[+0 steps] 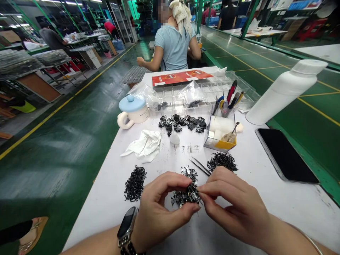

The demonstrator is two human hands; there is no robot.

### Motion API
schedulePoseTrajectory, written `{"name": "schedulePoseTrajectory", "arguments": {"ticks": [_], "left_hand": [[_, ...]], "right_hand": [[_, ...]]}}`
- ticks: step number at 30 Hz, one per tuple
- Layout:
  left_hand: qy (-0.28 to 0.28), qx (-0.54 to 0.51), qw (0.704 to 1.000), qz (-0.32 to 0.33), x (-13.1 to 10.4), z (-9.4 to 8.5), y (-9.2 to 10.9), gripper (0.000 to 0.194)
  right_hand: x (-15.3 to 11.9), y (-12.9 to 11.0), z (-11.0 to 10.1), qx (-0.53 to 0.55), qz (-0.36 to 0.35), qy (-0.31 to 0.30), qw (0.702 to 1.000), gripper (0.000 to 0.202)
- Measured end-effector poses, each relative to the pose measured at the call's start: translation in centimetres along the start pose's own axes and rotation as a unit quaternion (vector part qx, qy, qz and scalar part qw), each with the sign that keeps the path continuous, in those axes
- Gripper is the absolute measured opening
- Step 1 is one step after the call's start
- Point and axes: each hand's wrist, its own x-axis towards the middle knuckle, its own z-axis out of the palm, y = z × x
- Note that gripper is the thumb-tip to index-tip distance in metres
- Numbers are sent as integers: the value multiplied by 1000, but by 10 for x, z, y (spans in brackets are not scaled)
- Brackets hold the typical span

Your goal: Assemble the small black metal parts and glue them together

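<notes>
One small black-and-silver part over a loose heap, pinched between left hand's thumb and fingers, seemingly for steadiness, right hand's fingertips at its edge, hold unclear; hook-like black pieces piled alongside, presumably for reach.

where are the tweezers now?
Head view, right of centre: the tweezers lie on the table, just beyond the right hand, their near end hidden, beside the right-hand black pile.
</notes>
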Motion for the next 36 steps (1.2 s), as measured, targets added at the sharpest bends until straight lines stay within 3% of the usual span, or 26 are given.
{"name": "schedulePoseTrajectory", "arguments": {"ticks": [5,12,24,28,31,33,36], "left_hand": [[-10,10,1000,9,0,1,-3,38],[-22,-20,999,-27,0,3,-5,40],[-46,-93,988,-113,4,6,-6,34],[-52,-97,989,-99,4,5,-6,36],[-55,-99,989,-93,3,4,-6,37],[-56,-99,989,-99,3,3,-5,36],[-55,-109,987,-108,4,2,-4,36]], "right_hand": [[1,-1,-3,-22,-17,-14,1000,17],[1,-2,-9,-56,-10,-69,996,10],[2,-7,-8,-104,11,-65,992,15],[3,-7,-11,-19,93,-80,992,15],[8,-5,-16,72,200,-118,970,13],[11,-3,-19,146,289,-149,934,13],[13,4,-20,282,402,-176,854,14]]}}
